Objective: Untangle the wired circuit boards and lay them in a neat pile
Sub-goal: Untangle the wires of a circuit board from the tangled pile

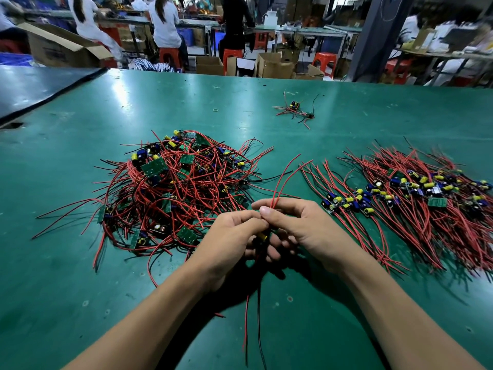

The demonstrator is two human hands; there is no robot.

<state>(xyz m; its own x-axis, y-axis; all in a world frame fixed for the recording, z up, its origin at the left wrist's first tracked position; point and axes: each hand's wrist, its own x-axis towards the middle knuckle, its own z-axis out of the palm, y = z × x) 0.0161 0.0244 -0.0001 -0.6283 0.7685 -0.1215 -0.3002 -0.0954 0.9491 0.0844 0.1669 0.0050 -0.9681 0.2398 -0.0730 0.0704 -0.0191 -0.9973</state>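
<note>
- Wired circuit board point(262, 236), a single unit with a yellow capacitor, sits between both hands above the green table mat point(80, 276), near the front centre.
- Left hand point(229, 241) has its fingers curled, and the fingertips pinch the board at the capacitor end.
- Right hand point(301, 228) pinches the board's red wires point(283, 180) between thumb and forefinger; the other fingers curl beneath.
- Those red wires fan upward from the pinch, while a red and a black lead point(246, 324) hang down between the forearms.
- Tangled heap point(176, 188) of boards with red and black wires lies on the mat, just beside the left hand.
- Neat pile point(416, 194) lies to the right of the hands — boards in a band across its middle, wires running roughly parallel.
- Small stray cluster point(294, 109) of boards and wires rests farther back, well apart from both piles, with a rubber band point(215, 110) to its left.
- Beyond the table — people at benches, red stools point(324, 62) and cardboard boxes point(209, 64).
</note>
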